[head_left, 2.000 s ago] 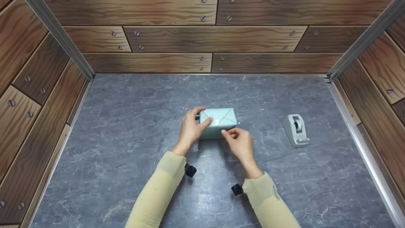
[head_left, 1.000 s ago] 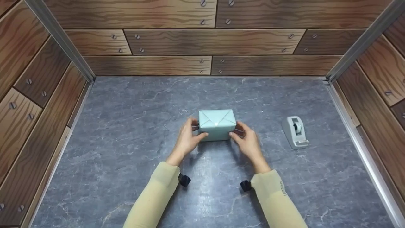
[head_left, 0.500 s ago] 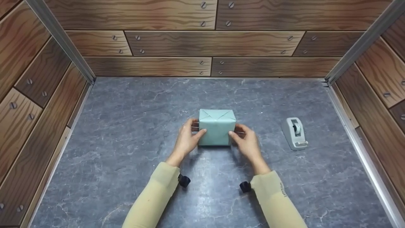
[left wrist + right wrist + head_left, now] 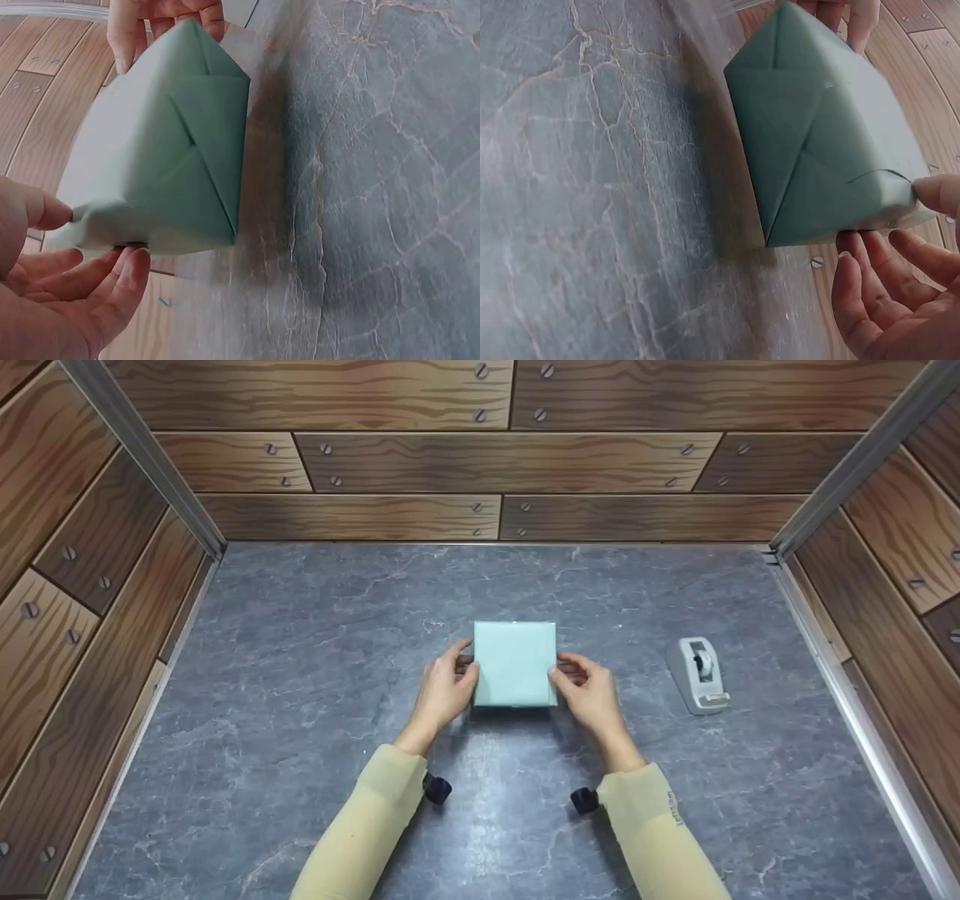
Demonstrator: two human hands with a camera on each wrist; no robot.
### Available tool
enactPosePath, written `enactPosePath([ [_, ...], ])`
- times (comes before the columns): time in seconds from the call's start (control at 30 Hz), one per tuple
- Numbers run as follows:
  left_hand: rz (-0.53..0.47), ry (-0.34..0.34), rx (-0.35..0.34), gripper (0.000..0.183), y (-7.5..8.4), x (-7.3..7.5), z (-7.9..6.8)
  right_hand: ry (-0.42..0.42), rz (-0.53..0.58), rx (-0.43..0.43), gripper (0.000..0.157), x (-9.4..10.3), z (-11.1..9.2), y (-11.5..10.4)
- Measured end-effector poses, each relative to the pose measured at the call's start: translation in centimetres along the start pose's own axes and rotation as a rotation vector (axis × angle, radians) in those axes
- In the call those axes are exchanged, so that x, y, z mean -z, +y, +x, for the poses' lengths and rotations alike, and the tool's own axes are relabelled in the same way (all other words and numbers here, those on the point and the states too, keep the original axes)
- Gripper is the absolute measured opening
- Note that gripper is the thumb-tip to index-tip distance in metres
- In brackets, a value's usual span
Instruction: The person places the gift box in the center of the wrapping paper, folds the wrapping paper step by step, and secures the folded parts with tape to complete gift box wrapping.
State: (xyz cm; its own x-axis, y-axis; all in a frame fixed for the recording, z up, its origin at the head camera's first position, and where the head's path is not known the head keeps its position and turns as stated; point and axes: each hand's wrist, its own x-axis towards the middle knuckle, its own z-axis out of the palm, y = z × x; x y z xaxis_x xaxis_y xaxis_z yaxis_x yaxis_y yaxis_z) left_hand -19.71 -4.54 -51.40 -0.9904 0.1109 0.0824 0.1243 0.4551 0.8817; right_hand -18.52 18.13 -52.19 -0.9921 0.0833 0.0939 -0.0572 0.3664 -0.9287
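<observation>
A box wrapped in pale mint-green paper (image 4: 514, 664) lies between my two hands, its smooth, flat face turned up. My left hand (image 4: 441, 690) grips its left side, thumb at the near edge and fingers around behind. On the opposite side my right hand (image 4: 592, 694) holds it the same way with thumb and fingertips. Both wrist views show the folded end of the wrapped box (image 4: 214, 135), with triangular flaps and crossing creases, facing toward me. In the right wrist view, the fingers (image 4: 877, 270) press under the box's side.
A light grey tape dispenser (image 4: 699, 675) with a roll in it stands to the right of my right hand. The grey marbled tabletop (image 4: 337, 622) is bounded by wood-patterned walls (image 4: 495, 461) at the back and sides, with metal rails at the corners.
My right hand has gone from the box's near edge to its right side, and my left hand has slid lower. Together they have tipped the box toward me, turning the folded end from top to front.
</observation>
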Motion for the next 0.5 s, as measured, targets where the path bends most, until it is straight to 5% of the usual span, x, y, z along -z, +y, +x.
enactPosePath([
  [0.5, 0.145, -0.062, 0.010, 0.040, -1.2, -0.3, 0.4, -0.050, -0.048, -0.040, 0.034, -0.6, 0.1, 1.0],
])
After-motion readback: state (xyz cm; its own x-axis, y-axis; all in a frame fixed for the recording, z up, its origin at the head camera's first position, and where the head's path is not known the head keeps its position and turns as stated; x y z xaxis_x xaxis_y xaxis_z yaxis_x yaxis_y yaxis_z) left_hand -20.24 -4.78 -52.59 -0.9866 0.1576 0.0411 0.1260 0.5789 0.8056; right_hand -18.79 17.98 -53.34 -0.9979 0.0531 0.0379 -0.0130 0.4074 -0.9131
